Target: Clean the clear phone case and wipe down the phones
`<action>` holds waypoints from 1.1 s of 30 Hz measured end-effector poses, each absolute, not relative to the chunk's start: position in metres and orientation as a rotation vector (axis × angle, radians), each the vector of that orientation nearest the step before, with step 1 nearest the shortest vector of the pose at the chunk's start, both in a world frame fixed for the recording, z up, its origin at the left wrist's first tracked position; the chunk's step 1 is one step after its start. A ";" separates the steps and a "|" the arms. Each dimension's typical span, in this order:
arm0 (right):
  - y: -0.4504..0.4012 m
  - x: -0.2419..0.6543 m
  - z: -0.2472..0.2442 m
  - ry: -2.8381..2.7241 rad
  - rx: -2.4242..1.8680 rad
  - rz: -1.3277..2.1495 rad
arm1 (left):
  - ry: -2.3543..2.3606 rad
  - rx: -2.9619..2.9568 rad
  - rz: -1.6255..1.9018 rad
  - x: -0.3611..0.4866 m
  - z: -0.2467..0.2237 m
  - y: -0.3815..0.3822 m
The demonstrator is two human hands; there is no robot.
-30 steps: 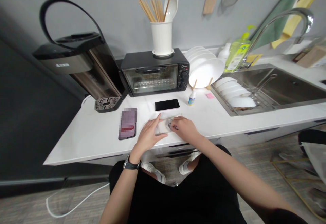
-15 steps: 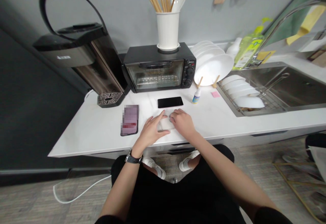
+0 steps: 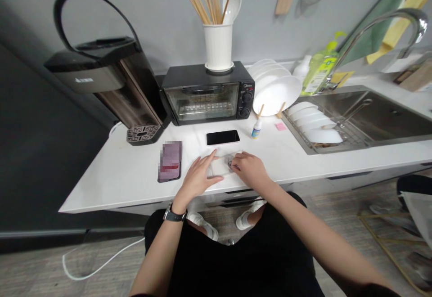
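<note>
A clear plastic packet with a white insert (image 3: pixel 218 166) lies on the white stone counter (image 3: pixel 111 184) near its front edge. My left hand (image 3: pixel 198 176) grips the packet's left end, with the fingers spread over it. My right hand (image 3: pixel 249 169) is shut at the packet's right end, pinching close to a small grey metal part (image 3: pixel 231 164). The fingers hide most of that part, and I cannot tell what it is. A wristwatch (image 3: pixel 174 214) sits on my left wrist.
Behind my hands lie a black smartphone (image 3: pixel 222 137) and a blurred phone (image 3: pixel 170 161). A small dropper bottle (image 3: pixel 256 129), a pink sticky note (image 3: pixel 280 126), a black toaster oven (image 3: pixel 206 94) and a steel sink (image 3: pixel 367 114) holding a rack of white bowls line the back.
My right hand has shifted right along the packet, uncovering its middle and the grey part. The view has moved slightly, and my left hand stays on the packet.
</note>
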State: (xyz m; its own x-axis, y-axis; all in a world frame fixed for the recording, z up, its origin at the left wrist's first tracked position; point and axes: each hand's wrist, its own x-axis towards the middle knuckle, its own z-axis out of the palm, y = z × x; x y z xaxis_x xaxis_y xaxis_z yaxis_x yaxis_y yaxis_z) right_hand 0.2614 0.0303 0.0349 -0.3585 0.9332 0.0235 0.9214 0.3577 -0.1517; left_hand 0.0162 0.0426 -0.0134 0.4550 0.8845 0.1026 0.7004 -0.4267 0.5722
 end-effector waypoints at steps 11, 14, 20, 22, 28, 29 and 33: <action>0.044 0.272 0.015 -2.266 -1.944 -0.039 | 1.294 2.199 0.470 0.017 -0.006 0.047; 0.052 0.243 0.010 -2.318 -1.795 0.027 | 1.298 2.185 0.463 0.017 -0.006 0.048; 0.051 0.201 0.008 -2.482 -1.473 0.202 | 1.338 2.194 0.443 0.017 -0.006 0.050; 0.048 0.205 0.010 -2.510 -1.389 0.283 | 1.336 2.204 0.446 0.017 -0.007 0.050; 0.037 0.240 0.022 -2.546 -1.366 0.409 | 1.304 2.252 0.479 0.016 -0.013 0.046; 0.036 0.248 0.023 -2.533 -1.422 0.379 | 1.302 2.252 0.477 0.016 -0.012 0.046; 0.029 0.280 0.026 -2.448 -1.697 0.178 | 1.283 2.242 0.467 0.016 -0.008 0.044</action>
State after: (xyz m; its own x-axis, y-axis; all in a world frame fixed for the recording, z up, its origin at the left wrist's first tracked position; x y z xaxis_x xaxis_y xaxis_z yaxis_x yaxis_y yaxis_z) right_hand 0.2799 0.0294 0.0260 -0.3448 0.9367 0.0610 0.9180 0.3500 -0.1866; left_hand 0.0164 0.0436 -0.0084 0.4942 0.8683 0.0428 0.6922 -0.4229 0.5848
